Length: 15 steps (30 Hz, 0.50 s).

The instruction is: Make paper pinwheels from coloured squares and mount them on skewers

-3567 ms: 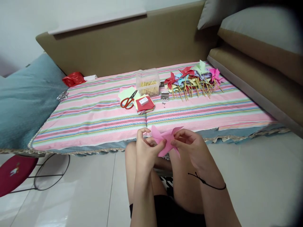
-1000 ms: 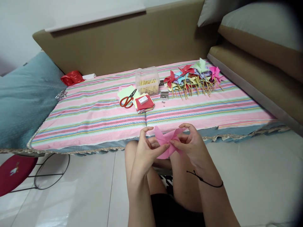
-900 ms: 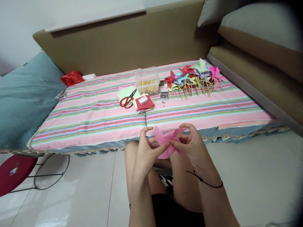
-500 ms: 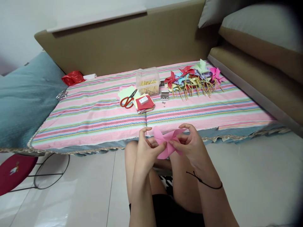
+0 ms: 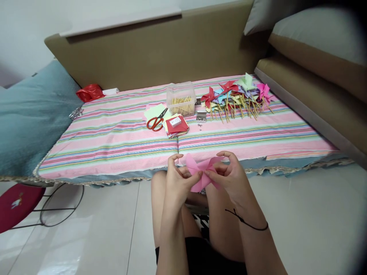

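Observation:
A pink paper pinwheel head (image 5: 200,166) is held above my lap, its corners folded in toward the middle. My left hand (image 5: 182,175) pinches it from the left, thumb at the centre and index finger raised. From the right, my right hand (image 5: 228,172) grips it the same way, its thumb tip close to the other at the centre. Fingers behind the paper are partly hidden. Whether a pin sits under the thumbs is too small to tell.
On the striped cover (image 5: 120,145) lie red-handled scissors (image 5: 155,123), coloured paper squares (image 5: 174,130), a clear box (image 5: 181,99) of wooden sticks, a small box of metal fasteners (image 5: 201,117) and a pile of finished pinwheels (image 5: 237,95). A red stool (image 5: 21,202) stands at lower left.
The view has shifted slightly, so the things on the sofa sit a little further right. Both hands keep the same grip on the pink pinwheel head.

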Motion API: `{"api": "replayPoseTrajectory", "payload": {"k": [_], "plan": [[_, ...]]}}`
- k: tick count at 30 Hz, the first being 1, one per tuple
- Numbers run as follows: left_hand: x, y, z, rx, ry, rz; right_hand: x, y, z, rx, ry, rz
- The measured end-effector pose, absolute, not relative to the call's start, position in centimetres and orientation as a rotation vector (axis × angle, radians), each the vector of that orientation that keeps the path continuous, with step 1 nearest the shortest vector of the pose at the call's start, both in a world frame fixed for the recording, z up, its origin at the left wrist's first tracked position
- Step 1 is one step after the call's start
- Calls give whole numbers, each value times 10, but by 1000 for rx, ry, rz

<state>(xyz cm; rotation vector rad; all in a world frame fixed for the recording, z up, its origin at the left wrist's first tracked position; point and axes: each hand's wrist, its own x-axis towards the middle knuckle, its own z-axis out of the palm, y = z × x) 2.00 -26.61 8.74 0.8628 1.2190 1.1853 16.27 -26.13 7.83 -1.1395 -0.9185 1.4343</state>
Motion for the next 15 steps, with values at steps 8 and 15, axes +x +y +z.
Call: {"api": "replayPoseTrajectory", "payload": {"k": [8, 15], "plan": [[20, -258, 80, 803, 1321, 1226, 160, -256, 68, -1139, -914, 1426], [13, -247, 67, 676, 1331, 1304, 168, -243, 52, -1217, -872, 1369]]}}
